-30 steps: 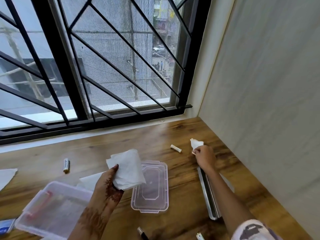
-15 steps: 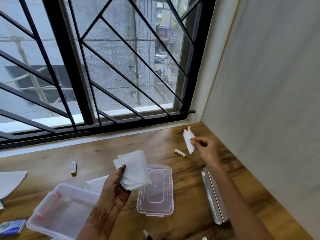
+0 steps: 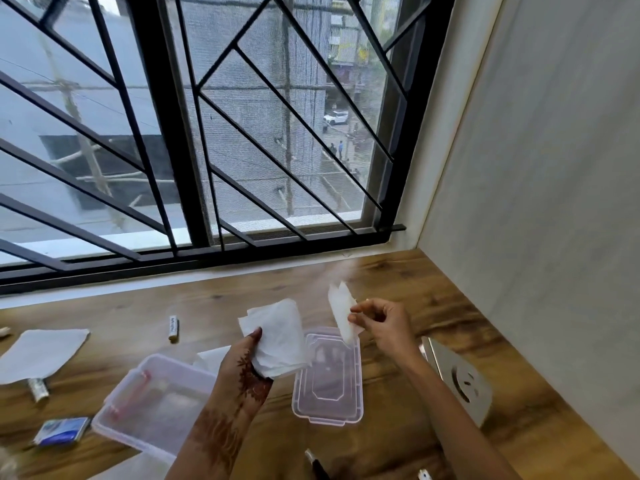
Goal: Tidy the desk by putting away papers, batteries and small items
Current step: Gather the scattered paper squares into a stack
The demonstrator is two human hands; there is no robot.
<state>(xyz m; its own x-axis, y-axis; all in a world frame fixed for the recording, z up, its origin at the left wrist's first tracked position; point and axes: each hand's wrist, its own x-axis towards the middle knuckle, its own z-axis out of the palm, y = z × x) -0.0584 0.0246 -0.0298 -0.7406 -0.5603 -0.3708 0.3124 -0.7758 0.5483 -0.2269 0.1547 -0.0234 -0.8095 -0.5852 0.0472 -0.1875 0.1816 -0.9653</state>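
**Papers held over the desk [image 3: 440, 292]**

A box [image 3: 156, 400] lies left of the lid [image 3: 327, 386], nearer the camera; a tissue [image 3: 277, 336] is gripped by the left hand [image 3: 239, 365] just left of the lid; a scrap [image 3: 341, 311] is pinched by the right hand [image 3: 388, 327] above the lid's far edge; a battery [image 3: 173, 328] lies farther left and beyond; a window [image 3: 259, 133] is seen behind the lid.

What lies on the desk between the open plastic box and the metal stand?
In the head view, the clear lid lies flat there, between the open plastic box and the metal stand; the left hand holds papers above that stretch.
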